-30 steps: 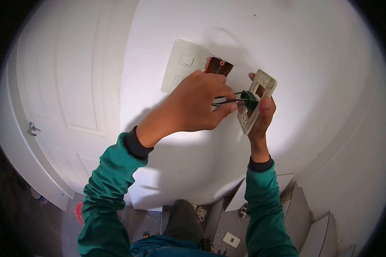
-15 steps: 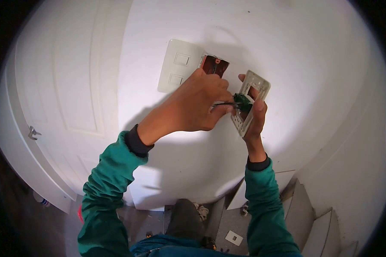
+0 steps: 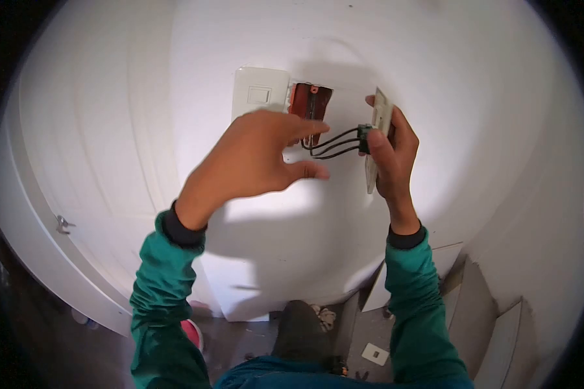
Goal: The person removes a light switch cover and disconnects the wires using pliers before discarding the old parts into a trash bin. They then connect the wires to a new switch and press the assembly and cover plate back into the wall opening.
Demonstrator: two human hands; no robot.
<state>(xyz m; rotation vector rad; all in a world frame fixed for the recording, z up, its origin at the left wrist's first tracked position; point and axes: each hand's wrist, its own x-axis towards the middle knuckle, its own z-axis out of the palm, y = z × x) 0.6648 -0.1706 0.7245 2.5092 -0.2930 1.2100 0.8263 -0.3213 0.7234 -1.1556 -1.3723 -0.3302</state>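
Note:
My right hand [image 3: 396, 152] grips a pale switch plate [image 3: 381, 117], turned nearly edge-on, with its thumb by the dark green switch module [image 3: 364, 139] on its back. Black wires [image 3: 334, 146] run from that module to the open red wall box [image 3: 310, 104]. My left hand [image 3: 253, 152] is just below and left of the box, thumb and forefinger spread apart near the wires, holding nothing. Behind it, a white switch plate [image 3: 261, 84] is fixed to the wall beside the box, its lower part covered by the hand.
At the left is a white door with a metal handle [image 3: 63, 224]. Low on the right are grey steps [image 3: 461, 305] and a leaning white board [image 3: 428, 266]. A small white plate [image 3: 375, 354] lies on the floor, and a red item [image 3: 192, 334] shows beside the left sleeve.
My left hand has let go of the wires, opened and moved left. My right hand has turned the switch plate edge-on, and the wires now show stretched to the box.

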